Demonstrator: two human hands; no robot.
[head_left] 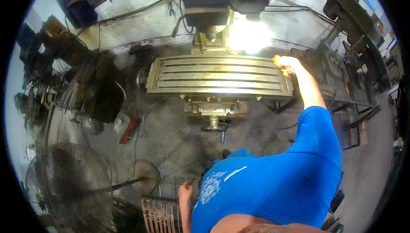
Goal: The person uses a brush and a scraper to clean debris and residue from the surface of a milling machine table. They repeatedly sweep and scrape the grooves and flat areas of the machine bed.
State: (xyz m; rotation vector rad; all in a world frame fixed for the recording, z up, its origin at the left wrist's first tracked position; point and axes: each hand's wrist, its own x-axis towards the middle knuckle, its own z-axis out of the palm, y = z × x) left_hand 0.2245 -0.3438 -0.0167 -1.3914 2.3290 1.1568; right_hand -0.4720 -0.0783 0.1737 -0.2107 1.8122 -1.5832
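My right arm reaches out to the right end of a milling machine's slotted metal table (220,76). There my right hand (290,63) is closed on a crumpled orange rag (279,61), which rests against the table's right edge. Low beside my body hangs my left hand (185,189), its fingers curled in. A thin dark bit shows at those fingers, too small to name. Above the table stands the dark machine head (207,9), with a bright lamp (250,34) glaring beside it. A handwheel (213,128) sticks out under the table's front.
A slatted wooden seat (159,216) stands just left of my left hand. Farther left is a large caged fan (70,186) on a round base. A red object (128,132) lies on the floor. Dark machinery lines the left side; a workbench (350,98) stands right.
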